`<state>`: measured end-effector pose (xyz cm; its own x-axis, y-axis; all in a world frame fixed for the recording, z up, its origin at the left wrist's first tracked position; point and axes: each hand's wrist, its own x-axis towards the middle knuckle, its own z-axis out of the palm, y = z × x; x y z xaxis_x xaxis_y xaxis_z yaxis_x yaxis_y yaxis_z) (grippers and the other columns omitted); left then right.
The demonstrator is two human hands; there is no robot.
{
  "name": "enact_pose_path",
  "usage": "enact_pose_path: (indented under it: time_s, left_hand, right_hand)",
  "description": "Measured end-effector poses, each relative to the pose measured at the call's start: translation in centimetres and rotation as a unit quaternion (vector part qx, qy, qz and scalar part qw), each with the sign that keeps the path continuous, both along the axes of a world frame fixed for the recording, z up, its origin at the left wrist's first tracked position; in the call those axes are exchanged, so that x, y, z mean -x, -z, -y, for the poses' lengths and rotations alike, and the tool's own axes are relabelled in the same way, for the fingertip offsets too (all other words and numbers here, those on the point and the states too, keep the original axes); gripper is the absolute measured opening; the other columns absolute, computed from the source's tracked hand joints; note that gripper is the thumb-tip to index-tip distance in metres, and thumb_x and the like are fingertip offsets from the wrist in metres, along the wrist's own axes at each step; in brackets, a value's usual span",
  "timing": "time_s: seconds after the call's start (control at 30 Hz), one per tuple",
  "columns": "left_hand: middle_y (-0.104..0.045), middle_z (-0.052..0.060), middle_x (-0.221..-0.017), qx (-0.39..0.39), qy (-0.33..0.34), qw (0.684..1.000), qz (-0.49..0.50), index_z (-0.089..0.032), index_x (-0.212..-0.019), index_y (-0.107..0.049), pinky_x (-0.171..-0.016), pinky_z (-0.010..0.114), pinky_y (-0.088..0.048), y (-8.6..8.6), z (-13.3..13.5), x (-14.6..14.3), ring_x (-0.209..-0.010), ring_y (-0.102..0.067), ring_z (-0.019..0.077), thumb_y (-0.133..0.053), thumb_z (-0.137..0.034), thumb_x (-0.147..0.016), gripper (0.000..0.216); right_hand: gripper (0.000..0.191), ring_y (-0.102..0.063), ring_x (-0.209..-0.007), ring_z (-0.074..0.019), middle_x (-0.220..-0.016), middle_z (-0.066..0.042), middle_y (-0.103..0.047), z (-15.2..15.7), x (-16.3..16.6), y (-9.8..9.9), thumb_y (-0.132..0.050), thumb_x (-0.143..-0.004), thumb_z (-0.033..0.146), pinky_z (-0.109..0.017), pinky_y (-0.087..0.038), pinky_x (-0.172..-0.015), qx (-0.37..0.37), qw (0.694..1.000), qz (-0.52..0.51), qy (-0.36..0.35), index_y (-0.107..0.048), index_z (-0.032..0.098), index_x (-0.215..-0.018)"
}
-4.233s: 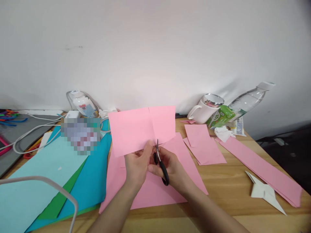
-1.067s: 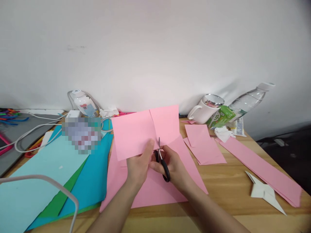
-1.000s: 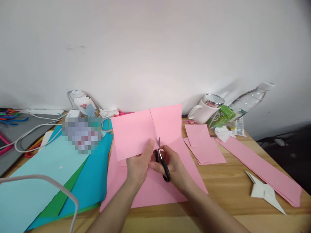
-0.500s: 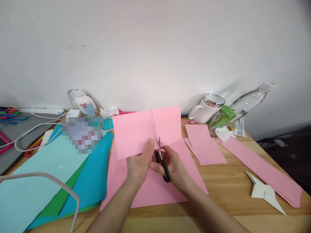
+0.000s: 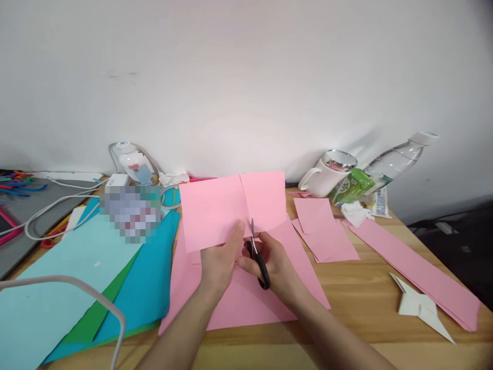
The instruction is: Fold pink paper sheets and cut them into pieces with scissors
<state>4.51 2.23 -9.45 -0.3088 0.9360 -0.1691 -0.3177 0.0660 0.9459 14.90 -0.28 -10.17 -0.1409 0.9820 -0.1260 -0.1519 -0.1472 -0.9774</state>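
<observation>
"Behind the work area rises a pale wall (image 5: pixel 246 92); below it is a wooden table (image 5: pixel 365 303). Which item on that surface is first at risk?"

"A large pink sheet (image 5: pixel 250 311), lying flat on the table. If the work above it dips, it could be nicked."

"Where is the workpiece?"

"A smaller pink sheet (image 5: pixel 213 213) is held raised and tilted above the large one. Its right portion bends away, far end unsupported. Sag or swing there could spoil alignment."

"What is the grip state?"

"The left hand (image 5: pixel 219 264) pinches the near edge, its other fingers largely hidden beneath. The right hand (image 5: pixel 275 259) grasps the scissors (image 5: pixel 262 268), fingers wrapped about the black handles. Grip force cannot be told."

"What is the main risk to the person?"

"The left thumb (image 5: pixel 238 234) sits on the paper just beside the visible blade (image 5: pixel 252 227). A slip of the right wrist, or a hidden fingertip straying underneath, could cause a cut."

"And the smallest fault?"

"A line (image 5: pixel 244 195) runs from the far edge toward the blade; crease or cut cannot be told. The blade appears slightly right of it, so closing without realignment could leave a stray edge."
</observation>
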Motion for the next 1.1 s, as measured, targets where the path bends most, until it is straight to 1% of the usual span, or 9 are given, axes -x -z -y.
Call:
enact_pose_path:
  time_s: [0.1,0.3,0.63,0.87,1.1]
  left_hand:
    - [-0.067,0.007,-0.094,0.009,-0.007,1.0,0.0,-0.015,-0.098,-0.062,-0.073,0.034,-0.051,-0.17,0.06,0.02,-0.082,-0.064,0.0206,-0.078,-0.035,-0.058,0.048]
    - [-0.068,0.006,-0.089,0.006,0.0,1.0,-0.006,-0.016,-0.089,-0.062,-0.074,0.034,-0.051,-0.22,0.03,0.08,-0.08,-0.064,0.0205,-0.077,-0.035,-0.059,0.039]
    - [-0.066,0.004,-0.084,0.001,0.001,1.0,-0.004,-0.016,-0.089,-0.06,-0.069,0.032,-0.051,-0.13,0.09,0.15,-0.076,-0.063,0.0191,-0.077,-0.034,-0.059,0.039]
    - [-0.067,0.005,-0.091,-0.011,0.003,1.0,-0.01,-0.017,-0.093,-0.06,-0.071,0.032,-0.051,0.05,-0.05,0.15,-0.083,-0.064,0.0203,-0.076,-0.033,-0.06,0.04]
    - [-0.067,0.006,-0.091,-0.011,0.002,1.0,-0.005,-0.016,-0.095,-0.06,-0.067,0.029,-0.052,0.07,0.04,0.15,-0.082,-0.064,0.0204,-0.076,-0.031,-0.06,0.041]
  right_hand:
    - [0.042,-0.042,-0.056,-0.0096,-0.061,0.007,-0.048,0.03,0.07,-0.11,-0.08,-0.06,0.031,-0.022,-0.033,-0.051,0.005,1.0,-0.001,0.001,-0.049,0.019,-0.085]
    - [0.042,-0.042,-0.055,-0.0103,-0.059,0.007,-0.048,0.0,0.18,-0.08,-0.08,-0.059,0.036,-0.023,-0.033,-0.051,0.009,1.0,0.015,0.005,-0.05,0.019,-0.085]
    - [0.041,-0.041,-0.053,-0.0086,-0.057,0.007,-0.049,0.1,0.21,0.29,-0.08,-0.061,0.031,-0.021,-0.032,-0.049,0.012,1.0,0.0,0.008,-0.049,0.019,-0.085]
    - [0.041,-0.043,-0.052,-0.009,-0.059,0.006,-0.051,-0.13,0.15,0.67,-0.079,-0.06,0.033,-0.022,-0.033,-0.049,0.018,1.0,-0.002,0.008,-0.05,0.019,-0.084]
    - [0.04,-0.039,-0.048,-0.0081,-0.057,0.007,-0.05,-0.04,0.39,0.02,-0.08,-0.057,0.034,-0.022,-0.03,-0.046,0.044,0.999,0.007,0.017,-0.048,0.02,-0.078]
